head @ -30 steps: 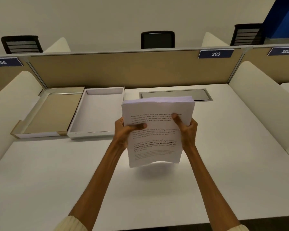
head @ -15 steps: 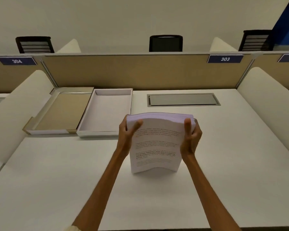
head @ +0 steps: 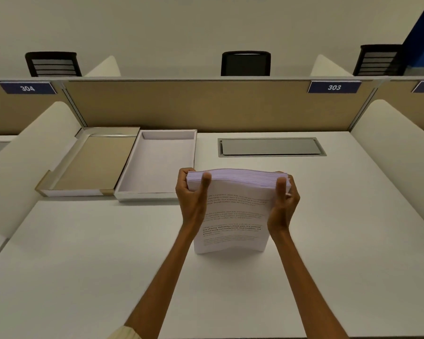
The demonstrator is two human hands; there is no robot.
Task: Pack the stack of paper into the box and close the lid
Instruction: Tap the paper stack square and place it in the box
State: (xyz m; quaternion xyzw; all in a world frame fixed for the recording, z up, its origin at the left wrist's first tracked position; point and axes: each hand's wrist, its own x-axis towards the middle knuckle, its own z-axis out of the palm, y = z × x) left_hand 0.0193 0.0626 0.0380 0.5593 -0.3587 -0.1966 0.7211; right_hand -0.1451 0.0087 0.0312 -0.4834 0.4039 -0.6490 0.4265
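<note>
The stack of paper (head: 235,211) stands upright on its bottom edge on the white tabletop (head: 83,265), near the centre, printed side facing the camera and slightly bowed. The left hand (head: 191,196) holds its left edge and the right hand (head: 283,204) its right edge; each grip is pinching the stack, thumb on the front sheet near the top corner, fingers wrapped behind.

At about 10 o'clock from the paper lies the open box (head: 157,162), a shallow white tray with nothing in it, its near right corner just beside the left hand. Touching the box on its left, at about 9 to 10 o'clock, lies the lid (head: 91,162), turned inside up with a brown inner face.

At 12 o'clock from the paper a grey cable hatch (head: 269,146) is set flush in the tabletop, well apart from the sheets. Behind it runs a tan partition (head: 194,104) carrying blue number plates reading 304 (head: 27,88) and 303 (head: 334,87). Three dark chair backs show above the partition
</note>
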